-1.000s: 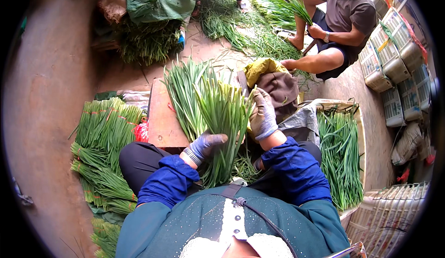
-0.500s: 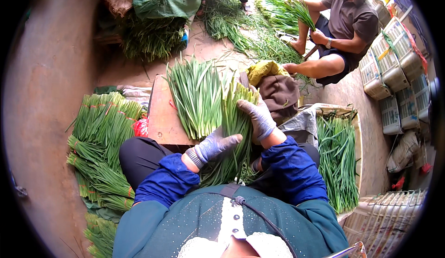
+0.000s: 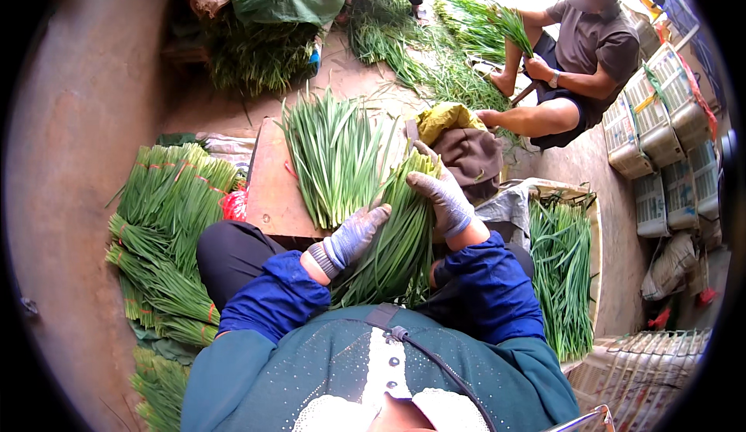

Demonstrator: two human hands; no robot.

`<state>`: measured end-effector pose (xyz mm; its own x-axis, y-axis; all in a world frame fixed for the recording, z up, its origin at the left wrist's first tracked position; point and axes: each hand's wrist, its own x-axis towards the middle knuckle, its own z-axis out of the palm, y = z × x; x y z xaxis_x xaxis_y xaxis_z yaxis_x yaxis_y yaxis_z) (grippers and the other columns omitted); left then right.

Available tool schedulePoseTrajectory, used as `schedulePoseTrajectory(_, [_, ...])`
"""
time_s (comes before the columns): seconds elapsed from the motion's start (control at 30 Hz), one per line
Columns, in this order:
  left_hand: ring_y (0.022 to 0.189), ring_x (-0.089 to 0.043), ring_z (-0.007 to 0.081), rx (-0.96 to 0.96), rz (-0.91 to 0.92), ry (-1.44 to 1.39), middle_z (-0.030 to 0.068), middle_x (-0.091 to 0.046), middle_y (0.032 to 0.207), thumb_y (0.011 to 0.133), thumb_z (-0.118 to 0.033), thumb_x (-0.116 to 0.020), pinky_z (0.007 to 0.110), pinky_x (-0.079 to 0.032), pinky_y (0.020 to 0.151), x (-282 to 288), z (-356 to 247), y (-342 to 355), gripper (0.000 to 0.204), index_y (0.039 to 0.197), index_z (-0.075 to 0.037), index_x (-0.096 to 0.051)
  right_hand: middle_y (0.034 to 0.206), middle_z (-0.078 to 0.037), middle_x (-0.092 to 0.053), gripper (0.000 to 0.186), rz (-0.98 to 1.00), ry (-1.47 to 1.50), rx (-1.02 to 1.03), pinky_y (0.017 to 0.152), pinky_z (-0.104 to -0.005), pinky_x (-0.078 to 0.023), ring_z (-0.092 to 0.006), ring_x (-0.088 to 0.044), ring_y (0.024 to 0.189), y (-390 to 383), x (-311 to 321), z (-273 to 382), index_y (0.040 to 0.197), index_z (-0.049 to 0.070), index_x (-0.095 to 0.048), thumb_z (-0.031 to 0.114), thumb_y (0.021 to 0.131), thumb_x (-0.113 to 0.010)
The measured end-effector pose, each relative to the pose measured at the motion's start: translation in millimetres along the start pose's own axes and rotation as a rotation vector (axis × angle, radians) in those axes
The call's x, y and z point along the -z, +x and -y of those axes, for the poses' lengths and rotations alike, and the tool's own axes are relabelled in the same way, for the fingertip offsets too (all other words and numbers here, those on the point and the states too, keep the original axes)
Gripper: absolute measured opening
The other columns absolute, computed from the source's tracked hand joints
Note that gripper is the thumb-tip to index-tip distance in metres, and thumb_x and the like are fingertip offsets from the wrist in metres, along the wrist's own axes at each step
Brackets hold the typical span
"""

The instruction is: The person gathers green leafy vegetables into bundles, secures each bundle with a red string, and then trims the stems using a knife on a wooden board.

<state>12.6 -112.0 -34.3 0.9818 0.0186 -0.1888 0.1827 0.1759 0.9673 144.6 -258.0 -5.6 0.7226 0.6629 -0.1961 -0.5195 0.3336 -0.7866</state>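
Note:
A bunch of long green chives slants across my lap, pale cut ends up and leafy ends toward my belly. My right hand, in a thin grey-purple glove, grips its upper right side near the pale ends. Against its left side is my gloved left hand, thumb along the stalks, its other fingers partly hidden beneath the bunch. Just beyond the left hand, a second, loose pile of chives lies on the reddish wooden board, pale ends toward me.
Tied chive bundles are stacked at my left. A lined crate of chives stands at my right. Brown and yellow cloth lies beyond the board. A seated co-worker holds greens at far right, near stacked plastic baskets.
The held bunch has tilted, its pale ends swinging right. My right hand has shifted slightly right, and the left hand's thumb now lies closer along the stalks.

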Motion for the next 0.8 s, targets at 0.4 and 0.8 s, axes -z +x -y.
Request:
schedulePoseTrajectory(0.4, [0.105,-0.06,0.0169,-0.451,-0.407,0.3,0.0098,-0.064,0.113,0.087,-0.026,-0.078,0.032,-0.048,0.094,-19.2,11.5,5.7,0.057,0.132,-0.002,-0.053,0.107,-0.004,-0.066,0.043,-0.04,-0.009,0.026,0.086,-0.0307,-0.055,-0.0159,-0.065,0.093,8.2,2.4,-9.9,0.124,0.003,-0.057,0.0,0.083,-0.069])
schedulePoseTrajectory(0.8, [0.083,-0.058,0.006,-0.124,-0.249,-0.179,-0.0027,-0.066,0.093,0.091,-0.007,-0.069,0.024,-0.05,0.078,2.8,14.4,23.8,0.017,0.108,-0.003,-0.067,0.101,-0.006,-0.067,0.041,-0.028,-0.006,-0.069,0.083,-0.0312,-0.056,-0.0179,-0.066,0.091,1.0,-3.7,-7.2,0.123,0.005,-0.057,0.001,0.084,-0.069])
